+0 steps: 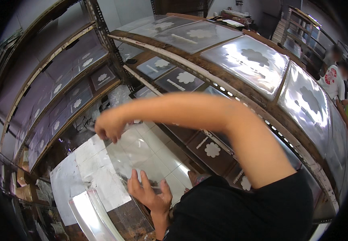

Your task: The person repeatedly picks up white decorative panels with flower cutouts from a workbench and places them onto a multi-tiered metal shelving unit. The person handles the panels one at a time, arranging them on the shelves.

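Note:
A clear plastic sheet [139,154] lies stretched over a white board [87,172] below me. My right hand [109,126] reaches across to the left and pinches the sheet's far edge. At the sheet's near edge, my left hand [147,192] rests flat on it with fingers spread. Both hands touch the same sheet, about a forearm's length apart.
Wooden shelves [222,86] curve around me, holding dark plastic-covered panels with white flower shapes [186,77]. More such panels fill the rack [67,100] at left. A stack of shiny sheets [87,219] sits at the lower left. Two people [336,78] stand at the far right.

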A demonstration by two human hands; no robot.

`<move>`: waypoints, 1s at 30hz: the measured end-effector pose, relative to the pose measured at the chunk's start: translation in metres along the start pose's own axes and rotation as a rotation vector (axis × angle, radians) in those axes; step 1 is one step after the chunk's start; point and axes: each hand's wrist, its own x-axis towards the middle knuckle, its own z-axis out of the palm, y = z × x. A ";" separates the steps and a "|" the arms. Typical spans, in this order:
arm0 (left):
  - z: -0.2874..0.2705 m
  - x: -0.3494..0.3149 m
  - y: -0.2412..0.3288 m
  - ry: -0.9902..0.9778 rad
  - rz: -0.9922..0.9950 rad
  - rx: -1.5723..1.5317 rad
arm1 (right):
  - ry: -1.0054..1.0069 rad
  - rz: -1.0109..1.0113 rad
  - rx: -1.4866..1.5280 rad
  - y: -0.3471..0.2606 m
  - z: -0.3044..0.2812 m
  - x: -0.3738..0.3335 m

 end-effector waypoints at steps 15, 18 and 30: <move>0.052 -0.056 -0.081 -0.090 -0.366 -0.017 | 0.857 0.829 -0.028 -0.018 -0.199 -0.463; 0.076 -0.079 -0.089 -0.194 -0.411 -0.052 | 0.740 0.987 -0.036 0.014 -0.183 -0.512; 0.150 -0.191 -0.065 -0.634 -0.454 -0.240 | 0.875 1.173 0.236 0.140 -0.134 -0.600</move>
